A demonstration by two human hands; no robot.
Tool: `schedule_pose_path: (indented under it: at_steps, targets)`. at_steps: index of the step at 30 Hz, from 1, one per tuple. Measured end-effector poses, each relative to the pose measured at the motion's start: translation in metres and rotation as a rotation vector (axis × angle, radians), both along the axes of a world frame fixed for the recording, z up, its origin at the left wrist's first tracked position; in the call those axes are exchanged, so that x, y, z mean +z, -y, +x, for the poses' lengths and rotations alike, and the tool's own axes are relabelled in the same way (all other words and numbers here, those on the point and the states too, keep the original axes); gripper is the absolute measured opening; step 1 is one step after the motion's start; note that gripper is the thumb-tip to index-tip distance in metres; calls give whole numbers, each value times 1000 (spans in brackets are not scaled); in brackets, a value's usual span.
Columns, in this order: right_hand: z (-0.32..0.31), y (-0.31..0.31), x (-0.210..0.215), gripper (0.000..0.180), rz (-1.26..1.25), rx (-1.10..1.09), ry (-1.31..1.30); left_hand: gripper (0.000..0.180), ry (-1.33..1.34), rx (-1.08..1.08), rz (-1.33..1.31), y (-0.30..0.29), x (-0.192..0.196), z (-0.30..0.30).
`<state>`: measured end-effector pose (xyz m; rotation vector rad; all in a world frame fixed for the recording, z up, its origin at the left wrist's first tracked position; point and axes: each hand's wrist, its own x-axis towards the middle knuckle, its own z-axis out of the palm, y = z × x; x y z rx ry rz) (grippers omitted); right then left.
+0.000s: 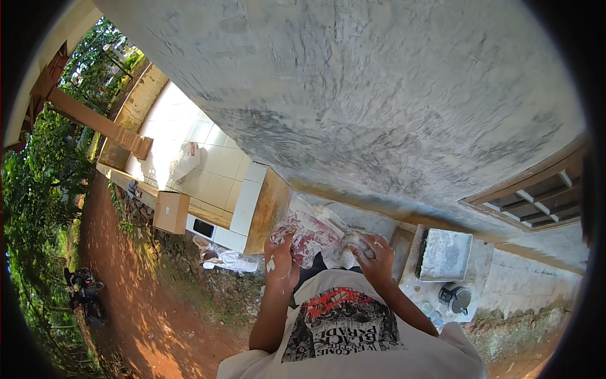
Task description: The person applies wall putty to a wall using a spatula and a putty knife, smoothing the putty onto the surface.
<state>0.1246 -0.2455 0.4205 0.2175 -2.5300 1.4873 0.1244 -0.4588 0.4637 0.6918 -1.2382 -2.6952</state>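
Both hands grip a crumpled bag (314, 235) low against the wall (353, 95), left hand (281, 250) and right hand (372, 251) fingers clamped on its edges; step looks like opening it, next needs a steady pull apart.

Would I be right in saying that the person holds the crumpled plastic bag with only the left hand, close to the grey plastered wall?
Not quite: in the head view both hands grip the crumpled plastic bag, the left hand and the right hand alike. The rest holds; the bag is close to the grey plastered wall.
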Motion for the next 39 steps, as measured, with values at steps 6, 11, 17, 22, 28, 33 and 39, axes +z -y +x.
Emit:
schedule_pose_path:
  at_steps: [6,11,17,22,28,33,39]
  targets:
    - [-8,11,3,33,-56,39,103,40,16,91,-298,-1,-12,2]
    - [-10,16,-16,31,-194,36,179,23,-53,-68,-657,-3,17,0]
    - [-9,16,-28,34,-415,50,279,21,-127,-313,-1122,-3,30,0]
    - [-11,20,-9,34,-591,1,671,39,-252,-422,-1498,-7,22,1]
    - [-9,22,-10,32,-536,-33,669,42,-241,-572,-1657,-17,12,2]
    - [-7,24,-11,35,-315,-3,463,34,-373,-471,-1695,-30,3,0]
    - [-6,20,-4,32,-292,-57,424,22,-175,-534,-824,0,-15,-21]
